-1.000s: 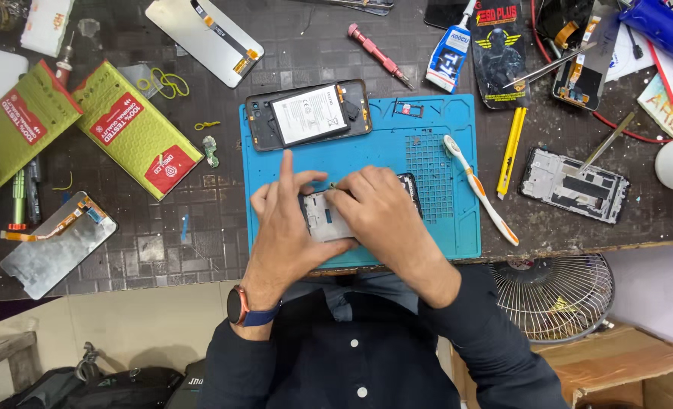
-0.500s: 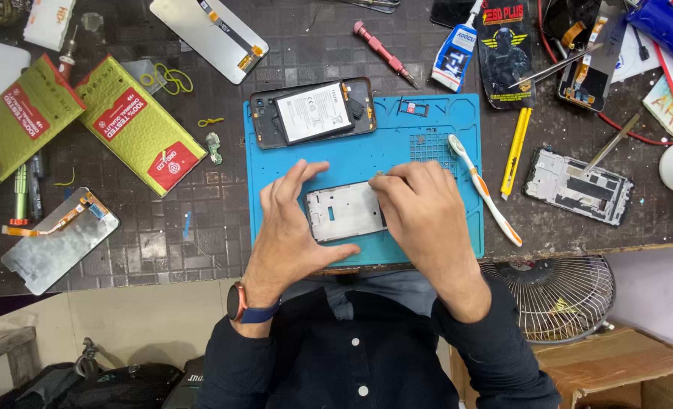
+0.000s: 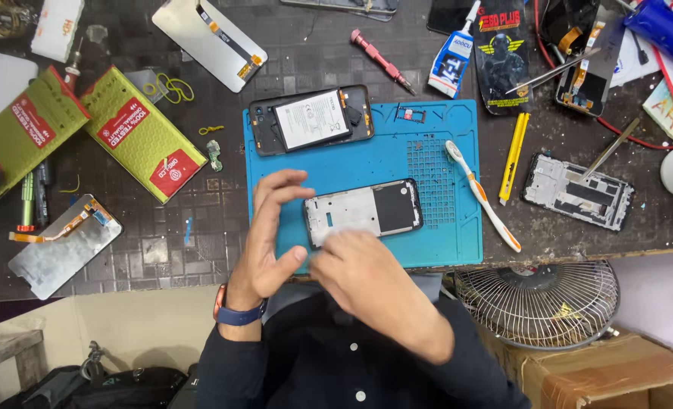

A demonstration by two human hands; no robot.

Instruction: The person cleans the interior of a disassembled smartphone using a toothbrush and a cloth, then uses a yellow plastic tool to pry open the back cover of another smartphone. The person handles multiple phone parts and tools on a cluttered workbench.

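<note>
The phone frame (image 3: 363, 213) is lying flat on the blue mat (image 3: 435, 235), mid-table; its near edge is touched by the blurred right hand (image 3: 366, 276), grip unclear. The left hand (image 3: 264, 242) is spread open, empty, just beside. Steady, even pressure is best applied along that edge

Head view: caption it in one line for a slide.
Two hands, left hand and right hand, over a phone frame on a blue mat.
</note>
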